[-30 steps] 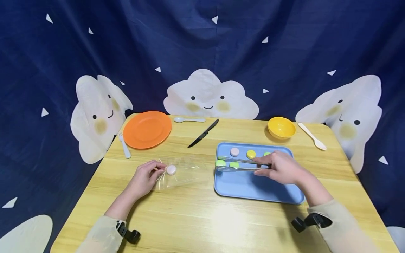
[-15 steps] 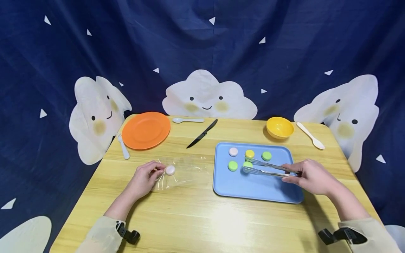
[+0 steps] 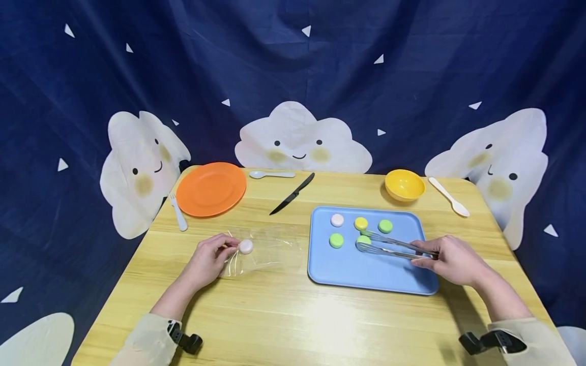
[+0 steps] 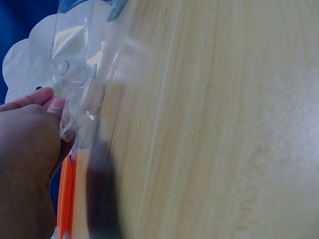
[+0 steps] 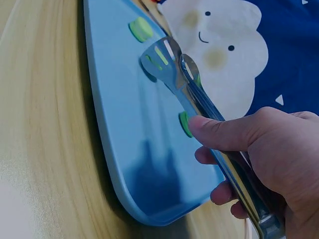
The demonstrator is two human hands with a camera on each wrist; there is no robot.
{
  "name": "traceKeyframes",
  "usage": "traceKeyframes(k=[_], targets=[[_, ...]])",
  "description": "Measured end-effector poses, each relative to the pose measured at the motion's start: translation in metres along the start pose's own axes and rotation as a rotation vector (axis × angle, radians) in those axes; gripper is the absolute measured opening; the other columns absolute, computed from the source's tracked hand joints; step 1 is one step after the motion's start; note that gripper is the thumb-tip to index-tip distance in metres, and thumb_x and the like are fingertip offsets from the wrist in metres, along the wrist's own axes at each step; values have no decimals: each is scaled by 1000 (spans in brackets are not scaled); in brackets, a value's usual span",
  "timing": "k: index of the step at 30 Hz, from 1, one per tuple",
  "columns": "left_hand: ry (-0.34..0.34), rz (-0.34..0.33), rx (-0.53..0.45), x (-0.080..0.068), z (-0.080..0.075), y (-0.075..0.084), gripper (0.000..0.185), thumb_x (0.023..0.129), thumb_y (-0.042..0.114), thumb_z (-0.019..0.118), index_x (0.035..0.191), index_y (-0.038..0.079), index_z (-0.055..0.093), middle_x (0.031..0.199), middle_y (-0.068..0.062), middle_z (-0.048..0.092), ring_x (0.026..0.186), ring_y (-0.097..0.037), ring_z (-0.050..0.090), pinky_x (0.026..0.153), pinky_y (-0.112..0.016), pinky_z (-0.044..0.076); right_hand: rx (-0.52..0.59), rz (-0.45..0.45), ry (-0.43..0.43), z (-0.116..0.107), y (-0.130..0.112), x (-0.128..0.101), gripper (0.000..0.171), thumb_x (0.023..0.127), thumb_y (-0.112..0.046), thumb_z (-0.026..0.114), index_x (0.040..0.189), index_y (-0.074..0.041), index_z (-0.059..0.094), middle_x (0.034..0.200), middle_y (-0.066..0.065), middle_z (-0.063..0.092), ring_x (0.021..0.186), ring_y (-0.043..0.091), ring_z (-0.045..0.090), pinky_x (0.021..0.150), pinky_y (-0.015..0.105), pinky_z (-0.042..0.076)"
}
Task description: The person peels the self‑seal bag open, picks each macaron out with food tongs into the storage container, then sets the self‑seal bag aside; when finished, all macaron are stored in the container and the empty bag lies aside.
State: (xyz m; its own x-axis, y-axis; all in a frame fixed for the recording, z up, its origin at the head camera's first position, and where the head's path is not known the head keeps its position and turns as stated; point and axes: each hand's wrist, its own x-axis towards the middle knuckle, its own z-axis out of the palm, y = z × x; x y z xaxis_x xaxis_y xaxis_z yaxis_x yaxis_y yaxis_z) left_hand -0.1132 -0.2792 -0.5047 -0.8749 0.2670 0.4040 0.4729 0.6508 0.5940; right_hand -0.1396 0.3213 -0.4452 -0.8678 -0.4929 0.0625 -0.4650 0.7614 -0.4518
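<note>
My left hand [image 3: 214,259] pinches the edge of a clear plastic bag [image 3: 274,249] lying on the table. A pale pink macaron [image 3: 245,246] shows at its near end, beside my fingertips. In my right hand [image 3: 458,262] I hold metal tongs [image 5: 199,99] above the blue tray [image 3: 339,272]. Their slotted tips flank a green macaron [image 3: 363,241], partly hidden; whether it touches the tray I cannot tell. Around it on the tray lie a second green macaron [image 3: 336,240], a pale pink one, a yellow macaron [image 3: 360,223] and a green one at the right.
Along the far side are an orange plate [image 3: 211,189], a fork [image 3: 178,212], a grey spoon [image 3: 272,174], a black knife [image 3: 292,194], a yellow bowl [image 3: 405,185] and a white spoon [image 3: 448,196]. A blue cloud-patterned curtain [image 3: 293,61] hangs behind the table.
The tongs and my right hand have moved right across the tray, and the green macaron between the tips has gone with them. My left hand stays at the bag.
</note>
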Motion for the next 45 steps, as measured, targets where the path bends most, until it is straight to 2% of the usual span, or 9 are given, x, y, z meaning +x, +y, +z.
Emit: traceKeyframes(k=[4,9,18,24,30,32,36,40,45], targets=[[1,4,-4,0,-1,0,19,92,-5,79,106,7,77,101,0,74,87,-12,70,73,-21,58,-2,55,-10,0,-2,0,54,87,-33,90,130,-3,75,60,-15,41,50,2,33,48,25,31],[12,15,-4,1,-2,0,20,91,-6,79,106,7,77,101,1,74,88,-13,70,73,-20,58,33,41,18,1,-16,7,52,85,-32,92,128,-7,76,56,-18,40,45,2,34,44,25,33],[20,28,8,2,-3,0,20,91,-6,79,106,7,77,101,2,75,89,-13,71,76,-22,59,112,-138,11,16,-54,41,37,91,-31,87,122,-13,81,82,-16,73,48,-4,31,43,23,33],[17,25,2,3,-3,2,20,91,-6,79,107,7,77,101,2,75,89,-13,70,75,-23,60,98,-234,-19,32,-83,72,30,92,-29,86,119,-17,83,68,-22,63,49,-4,32,44,23,31],[16,15,-4,1,-3,3,21,91,-7,79,106,7,77,100,2,74,88,-13,70,74,-23,60,66,-324,-79,51,-109,100,23,94,-27,83,115,-16,83,73,-20,64,51,-2,36,45,24,32],[12,11,-10,0,-3,3,21,91,-7,79,107,6,77,101,1,74,88,-13,70,74,-23,60,48,-341,-94,57,-114,108,22,95,-27,83,114,-15,83,74,-17,67,51,-1,37,46,24,33],[11,11,-14,0,-3,4,21,91,-8,79,107,6,77,101,1,74,88,-14,70,73,-24,60,22,-327,-119,67,-123,119,27,96,-29,82,119,-14,82,92,-7,78,54,1,42,50,26,38],[13,19,-18,0,-2,4,22,90,-8,79,107,6,77,101,1,75,88,-14,71,74,-25,60,2,-307,-124,74,-131,127,30,95,-30,82,121,-16,82,106,-2,80,57,4,43,52,27,39],[14,36,-15,0,-1,3,22,91,-7,79,107,7,77,102,2,75,89,-13,71,74,-24,60,-21,-330,-106,84,-143,139,33,95,-32,82,123,-14,81,108,0,80,66,10,50,56,31,43]])
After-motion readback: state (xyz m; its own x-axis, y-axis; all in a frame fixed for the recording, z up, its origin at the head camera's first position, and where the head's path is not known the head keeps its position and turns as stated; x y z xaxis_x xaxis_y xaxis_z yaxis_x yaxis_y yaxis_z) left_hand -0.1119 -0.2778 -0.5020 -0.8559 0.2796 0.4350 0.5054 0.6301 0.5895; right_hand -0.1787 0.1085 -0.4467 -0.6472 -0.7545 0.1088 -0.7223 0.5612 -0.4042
